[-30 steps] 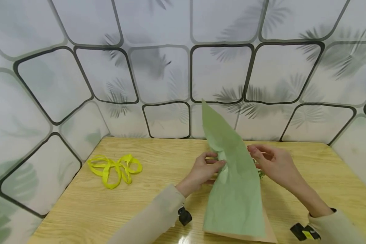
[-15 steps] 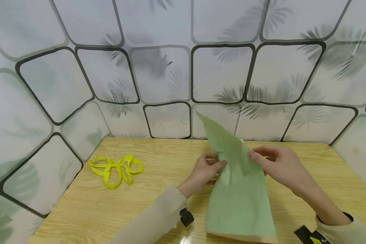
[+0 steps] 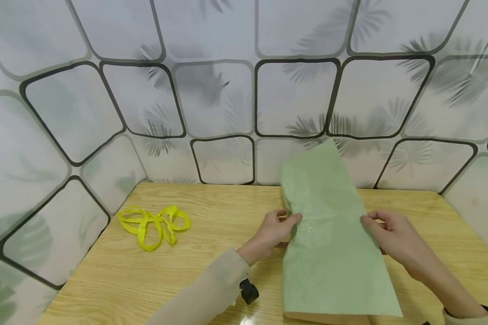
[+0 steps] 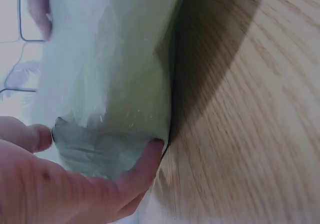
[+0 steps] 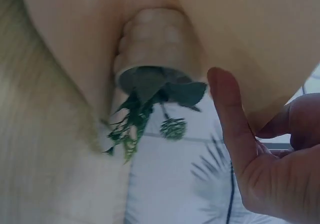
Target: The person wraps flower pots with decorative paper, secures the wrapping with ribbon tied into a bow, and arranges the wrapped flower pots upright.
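Observation:
A sheet of wrapping paper (image 3: 333, 253), green outside and tan inside, stands folded over on the table in the head view. My left hand (image 3: 273, 232) grips its left side, where the left wrist view shows the paper bunched between thumb and fingers (image 4: 142, 166). At the opposite edge, my right hand (image 3: 398, 237) pinches the paper between thumb and fingers. Within the fold, the right wrist view shows a beige bumpy pot (image 5: 157, 41) lying tipped, with green leafy sprigs (image 5: 142, 108) coming out of its mouth. The paper hides this potted plant from the head view.
A loosely looped yellow ribbon (image 3: 146, 228) lies on the left of the wooden table (image 3: 211, 203). Behind the table hangs a patterned backdrop (image 3: 223, 104) with leaf prints. A small black device (image 3: 249, 291) sits at the left wrist.
My right hand has taken hold of the paper's right edge and drawn it rightward. The paper's pointed top has swung right and the sheet spreads wider. My left hand keeps its grip.

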A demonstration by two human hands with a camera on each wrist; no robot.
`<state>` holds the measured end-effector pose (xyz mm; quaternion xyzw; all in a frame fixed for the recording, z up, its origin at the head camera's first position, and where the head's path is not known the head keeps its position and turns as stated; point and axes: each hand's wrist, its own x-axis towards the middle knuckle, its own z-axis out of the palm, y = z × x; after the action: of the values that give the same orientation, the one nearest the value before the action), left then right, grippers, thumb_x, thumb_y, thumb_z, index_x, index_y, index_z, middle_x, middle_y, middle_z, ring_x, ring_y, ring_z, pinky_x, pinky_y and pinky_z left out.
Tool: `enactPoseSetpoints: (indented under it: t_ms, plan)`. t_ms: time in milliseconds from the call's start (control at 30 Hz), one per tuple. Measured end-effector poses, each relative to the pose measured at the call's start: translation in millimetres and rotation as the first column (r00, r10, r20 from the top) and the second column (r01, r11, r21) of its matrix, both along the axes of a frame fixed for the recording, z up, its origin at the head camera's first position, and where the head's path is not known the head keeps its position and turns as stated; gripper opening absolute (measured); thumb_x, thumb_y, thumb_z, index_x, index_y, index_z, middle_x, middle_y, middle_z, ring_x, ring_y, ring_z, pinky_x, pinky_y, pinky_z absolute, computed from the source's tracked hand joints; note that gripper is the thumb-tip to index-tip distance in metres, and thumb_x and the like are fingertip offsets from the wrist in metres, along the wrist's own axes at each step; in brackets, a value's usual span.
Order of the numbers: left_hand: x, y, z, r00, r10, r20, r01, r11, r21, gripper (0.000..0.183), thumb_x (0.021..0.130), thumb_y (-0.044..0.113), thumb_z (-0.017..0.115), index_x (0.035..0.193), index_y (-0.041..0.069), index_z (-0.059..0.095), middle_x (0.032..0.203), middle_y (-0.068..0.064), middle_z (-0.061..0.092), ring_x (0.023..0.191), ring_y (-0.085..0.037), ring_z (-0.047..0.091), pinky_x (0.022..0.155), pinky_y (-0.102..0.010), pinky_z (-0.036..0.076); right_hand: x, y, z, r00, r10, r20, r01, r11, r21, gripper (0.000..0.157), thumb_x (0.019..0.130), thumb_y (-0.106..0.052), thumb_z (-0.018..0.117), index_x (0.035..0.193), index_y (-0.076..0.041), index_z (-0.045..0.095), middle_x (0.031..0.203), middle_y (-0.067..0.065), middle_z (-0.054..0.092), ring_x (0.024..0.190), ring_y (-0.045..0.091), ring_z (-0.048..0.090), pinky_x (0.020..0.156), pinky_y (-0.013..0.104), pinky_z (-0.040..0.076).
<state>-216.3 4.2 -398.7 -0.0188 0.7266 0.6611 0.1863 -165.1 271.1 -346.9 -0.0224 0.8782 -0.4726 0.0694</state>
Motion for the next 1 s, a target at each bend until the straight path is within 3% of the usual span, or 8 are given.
enactPoseSetpoints:
  t_ms: [200, 367, 500, 600, 700, 833, 900, 1000]
  plan:
    - [0.6, 1.7, 0.5, 0.998, -0.05, -0.032, 0.049, 0.998, -0.03, 0.084, 0.095, 0.052, 0.069, 0.152, -0.003, 0.041, 0.123, -0.011, 0.065, 0.094, -0.015, 0.065, 0.072, -0.031, 0.059, -2.1, 10.5, -20.5, 0.994, -0.002, 0.109, 0.005, 1.0, -0.027, 0.046, 0.111, -0.036, 0.044, 0.123, 0.007, 0.055, 0.084, 0.004, 0.071, 0.072, 0.015, 0.069, 0.065, 0.035, 0.061]
    - [3.0, 4.7, 1.6, 0.996, -0.07, -0.047, 0.068, 0.997, -0.046, 0.081, 0.095, 0.049, 0.071, 0.151, -0.002, 0.043, 0.12, -0.01, 0.067, 0.097, -0.016, 0.068, 0.081, -0.036, 0.061, -5.4, 13.9, -31.7, 0.992, -0.002, 0.128, 0.002, 1.0, -0.002, 0.045, 0.111, -0.036, 0.046, 0.122, 0.007, 0.057, 0.085, 0.006, 0.073, 0.075, 0.019, 0.073, 0.066, 0.036, 0.062]
    - [4.7, 6.9, 3.4, 0.997, -0.059, -0.055, 0.055, 0.997, -0.06, 0.077, 0.096, 0.045, 0.071, 0.15, -0.003, 0.044, 0.125, -0.012, 0.065, 0.103, -0.018, 0.066, 0.09, -0.042, 0.06, -7.7, 11.9, -32.3, 0.999, -0.012, 0.03, 0.008, 0.989, 0.149, 0.045, 0.109, -0.037, 0.05, 0.121, 0.006, 0.059, 0.09, 0.01, 0.074, 0.069, 0.017, 0.072, 0.061, 0.033, 0.061]
    - [4.5, 8.5, 3.8, 0.997, -0.051, -0.056, 0.047, 0.996, -0.07, 0.076, 0.096, 0.045, 0.071, 0.149, -0.003, 0.046, 0.126, -0.012, 0.064, 0.103, -0.018, 0.066, 0.09, -0.042, 0.06, -9.3, 8.8, -25.3, 0.988, -0.015, -0.151, 0.061, 0.95, 0.305, 0.043, 0.103, -0.032, 0.061, 0.122, 0.006, 0.059, 0.095, 0.015, 0.074, 0.068, 0.021, 0.072, 0.056, 0.032, 0.057]
    - [4.3, 9.3, 3.7, 0.997, -0.046, -0.056, 0.042, 0.996, -0.081, 0.076, 0.096, 0.045, 0.071, 0.149, -0.003, 0.045, 0.128, -0.013, 0.063, 0.104, -0.019, 0.066, 0.091, -0.042, 0.06, -11.4, 1.3, -14.7, 0.919, 0.011, -0.393, 0.152, 0.912, 0.381, 0.041, 0.093, -0.021, 0.075, 0.121, 0.006, 0.061, 0.101, 0.022, 0.072, 0.077, 0.031, 0.073, 0.057, 0.037, 0.056]
    - [4.7, 8.8, 3.9, 0.998, -0.038, -0.059, 0.032, 0.995, -0.097, 0.079, 0.095, 0.046, 0.072, 0.15, -0.003, 0.044, 0.136, -0.017, 0.06, 0.111, -0.022, 0.065, 0.096, -0.046, 0.058, -19.2, -19.9, -5.4, 0.742, 0.159, -0.651, 0.175, 0.892, 0.417, 0.036, 0.079, -0.009, 0.087, 0.11, 0.0, 0.07, 0.104, 0.02, 0.073, 0.086, 0.035, 0.071, 0.064, 0.045, 0.057]
    - [4.8, 8.3, 4.2, 0.997, -0.037, -0.063, 0.03, 0.994, -0.109, 0.08, 0.095, 0.047, 0.072, 0.15, -0.004, 0.044, 0.138, -0.018, 0.06, 0.112, -0.023, 0.065, 0.096, -0.047, 0.058, -24.7, -32.5, -4.7, 0.666, 0.274, -0.694, 0.119, 0.879, 0.461, 0.034, 0.075, -0.007, 0.089, 0.105, -0.002, 0.074, 0.104, 0.017, 0.074, 0.087, 0.033, 0.071, 0.067, 0.046, 0.059]
    - [4.6, 7.6, 4.5, 0.997, -0.042, -0.065, 0.034, 0.992, -0.119, 0.079, 0.095, 0.047, 0.072, 0.149, -0.004, 0.045, 0.136, -0.018, 0.061, 0.111, -0.023, 0.066, 0.093, -0.045, 0.059, -31.7, -47.8, -7.3, 0.633, 0.411, -0.657, 0.027, 0.836, 0.549, 0.034, 0.076, -0.01, 0.089, 0.107, -0.003, 0.077, 0.109, 0.015, 0.076, 0.092, 0.034, 0.074, 0.074, 0.049, 0.06]
